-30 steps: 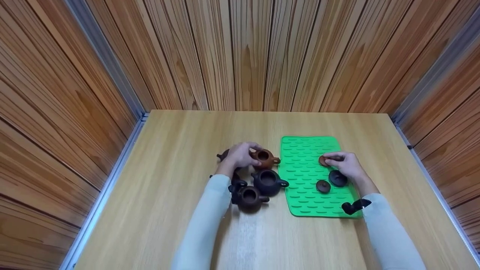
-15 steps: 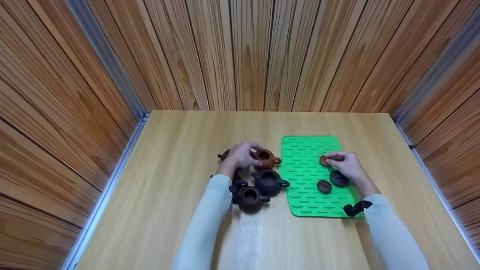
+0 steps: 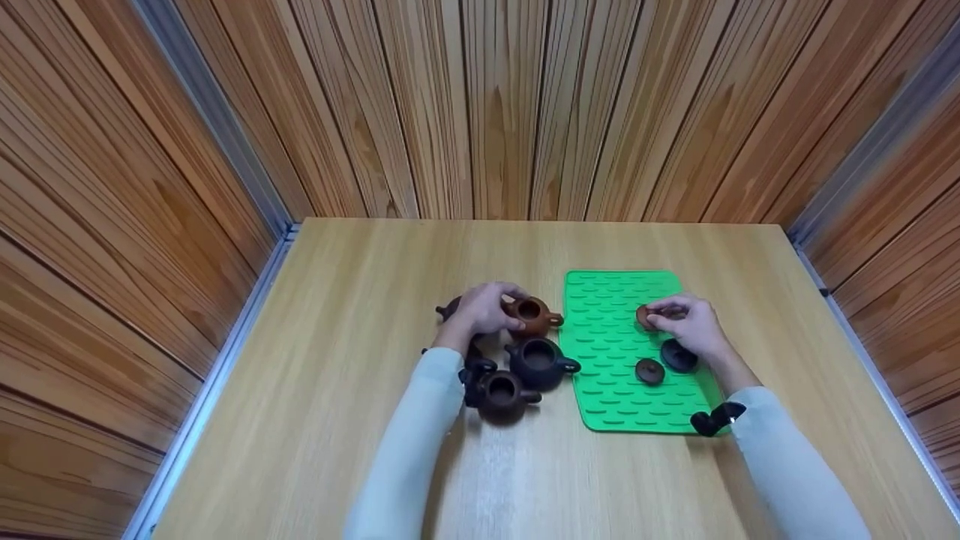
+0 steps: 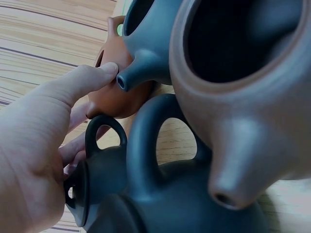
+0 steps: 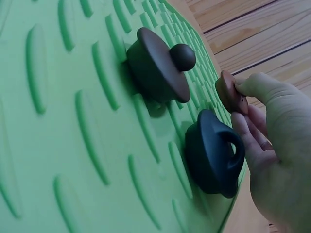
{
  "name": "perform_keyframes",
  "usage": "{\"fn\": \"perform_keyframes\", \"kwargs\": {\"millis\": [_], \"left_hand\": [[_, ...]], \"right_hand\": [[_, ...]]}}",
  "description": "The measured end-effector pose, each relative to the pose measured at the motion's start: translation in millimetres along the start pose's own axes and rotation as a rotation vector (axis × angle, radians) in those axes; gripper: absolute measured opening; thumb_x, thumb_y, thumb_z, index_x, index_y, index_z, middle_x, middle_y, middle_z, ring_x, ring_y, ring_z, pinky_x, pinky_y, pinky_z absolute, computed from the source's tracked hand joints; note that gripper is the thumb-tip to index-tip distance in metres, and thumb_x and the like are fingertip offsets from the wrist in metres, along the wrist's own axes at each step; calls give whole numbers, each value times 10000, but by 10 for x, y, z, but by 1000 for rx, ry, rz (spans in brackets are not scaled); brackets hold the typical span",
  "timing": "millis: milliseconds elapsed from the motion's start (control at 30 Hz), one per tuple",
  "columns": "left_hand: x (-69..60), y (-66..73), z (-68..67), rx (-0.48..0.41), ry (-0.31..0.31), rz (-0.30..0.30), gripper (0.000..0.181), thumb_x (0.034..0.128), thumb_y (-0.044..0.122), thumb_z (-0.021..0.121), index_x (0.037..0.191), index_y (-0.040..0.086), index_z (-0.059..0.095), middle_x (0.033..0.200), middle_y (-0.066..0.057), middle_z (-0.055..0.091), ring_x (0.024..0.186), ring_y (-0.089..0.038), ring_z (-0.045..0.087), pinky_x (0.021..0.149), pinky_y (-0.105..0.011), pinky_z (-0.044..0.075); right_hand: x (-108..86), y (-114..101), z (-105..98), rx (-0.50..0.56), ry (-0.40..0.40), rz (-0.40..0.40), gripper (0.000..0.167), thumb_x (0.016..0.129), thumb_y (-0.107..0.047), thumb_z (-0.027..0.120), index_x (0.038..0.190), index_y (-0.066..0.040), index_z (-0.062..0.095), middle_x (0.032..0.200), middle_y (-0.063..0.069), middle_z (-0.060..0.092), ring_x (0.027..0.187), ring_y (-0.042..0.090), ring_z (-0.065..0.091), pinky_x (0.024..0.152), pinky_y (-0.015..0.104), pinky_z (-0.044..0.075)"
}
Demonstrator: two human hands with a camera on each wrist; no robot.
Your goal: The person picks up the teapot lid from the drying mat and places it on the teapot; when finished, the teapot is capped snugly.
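Note:
My left hand [image 3: 484, 309] grips a reddish-brown teapot [image 3: 535, 327] without its lid, the thumb pressed on its near side in the left wrist view. Between thumb and fingers my right hand [image 3: 694, 328] pinches a small reddish-brown lid [image 5: 227, 92], just above the green mat [image 3: 611, 405]. Below that hand a black lid with a loop handle [image 5: 210, 158] lies on the mat. Beside it rests a dark brown lid with a round knob [image 5: 158, 65]. A black teapot [image 3: 529, 375] and a dark brown teapot [image 3: 501, 415], both lidless, stand near my left hand.
Two dark teapots with lids on, a smaller one [image 4: 107, 170] and a larger one [image 4: 187, 199], stand close under my left forearm, partly hidden in the head view. The wooden table [image 3: 360, 300] is bounded by plank walls [image 3: 495, 112] behind and at both sides.
My right hand has shifted slightly up and left in the head view, and the small reddish-brown lid with it. The left hand keeps its place on the teapot.

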State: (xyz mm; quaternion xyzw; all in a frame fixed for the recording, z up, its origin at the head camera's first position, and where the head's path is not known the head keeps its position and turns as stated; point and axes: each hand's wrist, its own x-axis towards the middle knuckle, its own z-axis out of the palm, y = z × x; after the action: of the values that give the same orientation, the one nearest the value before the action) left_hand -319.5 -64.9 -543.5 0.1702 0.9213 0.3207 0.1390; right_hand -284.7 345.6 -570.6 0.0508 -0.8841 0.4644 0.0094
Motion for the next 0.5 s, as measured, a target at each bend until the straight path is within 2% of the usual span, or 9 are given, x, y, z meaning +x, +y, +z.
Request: {"fn": "perform_keyframes", "kwargs": {"millis": [233, 500], "left_hand": [[1, 3, 0, -17, 0, -7, 533, 980, 265, 903, 1483, 254, 727, 1550, -37, 726, 1447, -304, 654, 1222, -499, 513], [21, -6, 18, 8, 13, -3, 535, 966, 280, 914, 1471, 252, 738, 1549, -39, 734, 1435, -303, 668, 1204, -468, 525]], "right_hand": [[-15, -64, -11, -41, -27, -55, 217, 1027, -105, 830, 1192, 36, 815, 1242, 232, 675, 992, 32, 598, 847, 125, 506], [-23, -79, 26, -49, -32, -113, 148, 988, -13, 838, 1123, 43, 814, 1134, 239, 693, 968, 94, 611, 852, 176, 501]]}}
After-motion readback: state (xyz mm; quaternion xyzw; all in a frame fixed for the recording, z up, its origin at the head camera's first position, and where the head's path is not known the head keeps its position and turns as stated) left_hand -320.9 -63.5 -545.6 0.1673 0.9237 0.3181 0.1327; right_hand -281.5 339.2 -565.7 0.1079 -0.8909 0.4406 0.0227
